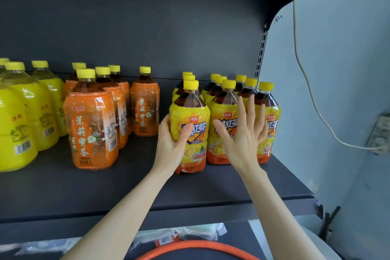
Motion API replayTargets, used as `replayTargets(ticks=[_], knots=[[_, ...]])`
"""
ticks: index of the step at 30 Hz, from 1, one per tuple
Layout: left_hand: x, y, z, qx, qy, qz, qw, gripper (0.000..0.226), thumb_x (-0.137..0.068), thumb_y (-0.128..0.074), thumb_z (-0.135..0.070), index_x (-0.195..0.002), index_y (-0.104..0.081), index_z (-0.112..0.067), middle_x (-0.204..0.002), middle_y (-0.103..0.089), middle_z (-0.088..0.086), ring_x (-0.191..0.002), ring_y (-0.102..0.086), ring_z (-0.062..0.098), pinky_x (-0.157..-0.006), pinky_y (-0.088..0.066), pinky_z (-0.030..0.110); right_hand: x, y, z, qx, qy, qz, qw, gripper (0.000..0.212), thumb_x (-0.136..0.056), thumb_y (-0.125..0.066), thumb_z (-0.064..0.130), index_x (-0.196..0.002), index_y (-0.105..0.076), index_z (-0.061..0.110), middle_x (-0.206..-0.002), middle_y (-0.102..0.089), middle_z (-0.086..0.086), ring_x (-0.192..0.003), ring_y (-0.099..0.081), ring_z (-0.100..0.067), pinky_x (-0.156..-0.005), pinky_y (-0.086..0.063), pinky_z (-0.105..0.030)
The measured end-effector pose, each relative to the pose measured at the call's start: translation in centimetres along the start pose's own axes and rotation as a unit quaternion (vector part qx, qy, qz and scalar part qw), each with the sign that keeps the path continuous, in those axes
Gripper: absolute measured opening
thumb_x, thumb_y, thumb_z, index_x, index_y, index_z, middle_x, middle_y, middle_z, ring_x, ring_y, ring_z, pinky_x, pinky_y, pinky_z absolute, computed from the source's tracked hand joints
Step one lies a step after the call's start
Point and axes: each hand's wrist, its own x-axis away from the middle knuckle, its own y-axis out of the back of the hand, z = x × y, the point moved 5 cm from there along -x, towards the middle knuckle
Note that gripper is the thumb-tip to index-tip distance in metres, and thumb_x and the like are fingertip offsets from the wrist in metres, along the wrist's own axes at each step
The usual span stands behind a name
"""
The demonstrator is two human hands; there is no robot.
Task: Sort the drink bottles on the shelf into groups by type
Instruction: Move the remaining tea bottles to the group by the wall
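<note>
On the dark shelf (118, 183) stand three kinds of bottles, all with yellow caps. Yellow juice bottles (31, 107) fill the far left. Orange-labelled jasmine tea bottles (92, 124) stand in the middle, with one lone orange bottle (145, 101) further back. Yellow-labelled iced black tea bottles (226, 103) crowd the right end in rows. My left hand (172, 143) grips the front-left iced tea bottle (191, 112) by its lower left side. My right hand (242, 133) is spread flat, fingers apart, against the front bottles to its right.
The shelf's right post (261, 48) and a pale wall with a white cable (312, 95) and a socket (379, 133) lie to the right. Below the shelf edge are plastic-wrapped packs (179, 236) and an orange hoop (196, 248). Bare shelf lies in front of the bottles.
</note>
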Motion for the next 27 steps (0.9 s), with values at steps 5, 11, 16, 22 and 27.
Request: replayTargets(ticks=[5,11,16,22,27], knots=[[-1.5,-0.1,1.6,-0.060,0.017,-0.016,0.998,0.077,-0.077,-0.054,-0.053,-0.143,-0.032,-0.018,-0.145,-0.029,0.005,-0.130,-0.038,0.015,-0.093,-0.039,0.022,-0.3,-1.1,-1.3,0.074,0.029,0.002,0.997,0.069,-0.091,-0.034,0.062,-0.152,-0.022,0.032,-0.162,-0.016,0.005,-0.149,0.009,-0.022,-0.114,0.008,-0.051],[-2.0,-0.9,2.3,0.019,0.009,0.009,1.000,0.074,-0.080,-0.056,-0.051,-0.143,-0.030,-0.020,-0.133,-0.052,0.000,-0.115,-0.056,0.008,-0.085,-0.053,0.020,-0.3,-1.5,-1.5,0.094,0.050,-0.017,0.994,0.067,-0.093,-0.032,0.060,-0.152,-0.022,0.029,-0.161,-0.020,0.001,-0.148,0.005,-0.024,-0.114,0.004,-0.055],[-2.0,-1.1,2.1,0.027,-0.003,0.004,1.000,0.072,-0.079,-0.053,-0.044,-0.143,-0.031,-0.017,-0.123,-0.055,-0.005,-0.105,-0.058,0.001,-0.074,-0.051,0.011,-0.2,-1.8,-1.8,0.104,0.056,-0.031,0.993,0.066,-0.093,-0.031,0.061,-0.150,-0.017,0.030,-0.160,-0.022,-0.001,-0.148,0.003,-0.026,-0.113,-0.001,-0.058],[-2.1,-1.1,2.2,0.019,-0.009,-0.006,1.000,0.060,-0.078,-0.053,-0.045,-0.132,-0.037,-0.025,-0.112,-0.056,-0.018,-0.098,-0.059,-0.007,-0.075,-0.050,0.010,-0.3,-2.0,-1.9,0.117,0.059,-0.042,0.990,0.066,-0.094,-0.027,0.063,-0.150,-0.017,0.030,-0.159,-0.025,-0.003,-0.148,0.001,-0.027,-0.112,-0.006,-0.061],[-2.2,-1.1,2.5,0.014,-0.001,-0.009,1.000,0.054,-0.077,-0.053,-0.046,-0.126,-0.037,-0.030,-0.112,-0.056,-0.017,-0.097,-0.059,-0.007,-0.074,-0.049,0.009,-0.2,-2.2,-1.9,0.124,0.059,-0.042,0.990,0.066,-0.093,-0.027,0.063,-0.150,-0.014,0.031,-0.159,-0.025,-0.003,-0.148,0.000,-0.028,-0.112,-0.003,-0.058]])
